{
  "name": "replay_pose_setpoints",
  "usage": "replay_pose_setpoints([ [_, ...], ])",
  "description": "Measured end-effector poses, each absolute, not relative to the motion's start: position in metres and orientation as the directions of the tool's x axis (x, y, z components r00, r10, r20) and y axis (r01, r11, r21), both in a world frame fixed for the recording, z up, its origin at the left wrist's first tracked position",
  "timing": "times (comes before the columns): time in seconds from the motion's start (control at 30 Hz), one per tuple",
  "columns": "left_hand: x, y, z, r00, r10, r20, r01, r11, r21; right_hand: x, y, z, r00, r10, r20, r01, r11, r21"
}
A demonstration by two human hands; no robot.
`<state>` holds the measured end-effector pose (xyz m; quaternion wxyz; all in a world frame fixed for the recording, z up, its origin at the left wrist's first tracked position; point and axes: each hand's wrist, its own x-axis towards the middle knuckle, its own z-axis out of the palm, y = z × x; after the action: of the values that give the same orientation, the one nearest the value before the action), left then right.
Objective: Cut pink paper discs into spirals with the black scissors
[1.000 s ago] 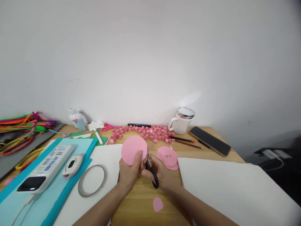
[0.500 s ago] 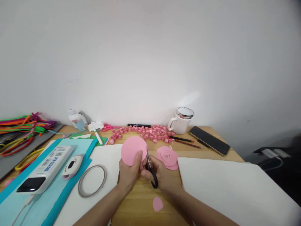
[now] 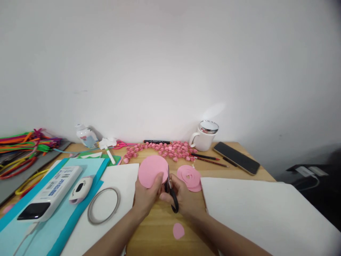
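Note:
A round pink paper disc (image 3: pixel 152 170) is pinched between the thumb and fingers of my left hand (image 3: pixel 146 195). My right hand (image 3: pixel 183 199) grips black-handled scissors (image 3: pixel 173 199), whose blades stand at the right edge of the disc. How far the blades reach into the paper I cannot tell. Right of my hands, pink paper pieces with a spiral cut (image 3: pixel 189 178) lie stacked on the wooden table (image 3: pixel 154 234). Nearer to me, between my forearms, rests a small pink paper scrap (image 3: pixel 178 231).
Many small pink rolled paper pieces (image 3: pixel 176 151) lie along the back, beside a white mug (image 3: pixel 204 137) and a phone (image 3: pixel 236 158). White paper (image 3: pixel 255 206) covers the right side. A tape roll (image 3: pixel 103 206), power bank (image 3: pixel 50 193) and pipe cleaners (image 3: pixel 26 142) are on the left.
The disc has shifted and turned slightly to the right against the scissors in the last half second. Both hands stay almost in place; the whole view shifts a little.

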<state>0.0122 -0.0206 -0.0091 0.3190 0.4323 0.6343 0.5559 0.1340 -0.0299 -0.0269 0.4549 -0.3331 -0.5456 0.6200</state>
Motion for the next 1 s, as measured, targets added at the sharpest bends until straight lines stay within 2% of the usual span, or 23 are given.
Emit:
replay_pose_setpoints([
  [0.47,0.011,-0.021,0.002,-0.383,0.922,0.062,0.230,0.030,0.973,0.135,-0.030,-0.028,-0.371,0.927,0.062,-0.205,-0.016,-0.979],
  [0.63,0.010,-0.020,0.001,-0.341,0.935,0.098,0.261,-0.006,0.965,0.134,-0.030,-0.028,-0.376,0.925,0.063,-0.215,-0.021,-0.976],
  [0.83,0.012,-0.021,0.002,-0.251,0.962,0.110,0.213,-0.056,0.975,0.135,-0.032,-0.026,-0.387,0.922,0.016,-0.194,-0.064,-0.979],
  [1.0,0.012,-0.019,0.005,-0.189,0.978,0.086,0.183,-0.051,0.982,0.134,-0.032,-0.023,-0.392,0.918,0.051,-0.222,-0.040,-0.974],
])
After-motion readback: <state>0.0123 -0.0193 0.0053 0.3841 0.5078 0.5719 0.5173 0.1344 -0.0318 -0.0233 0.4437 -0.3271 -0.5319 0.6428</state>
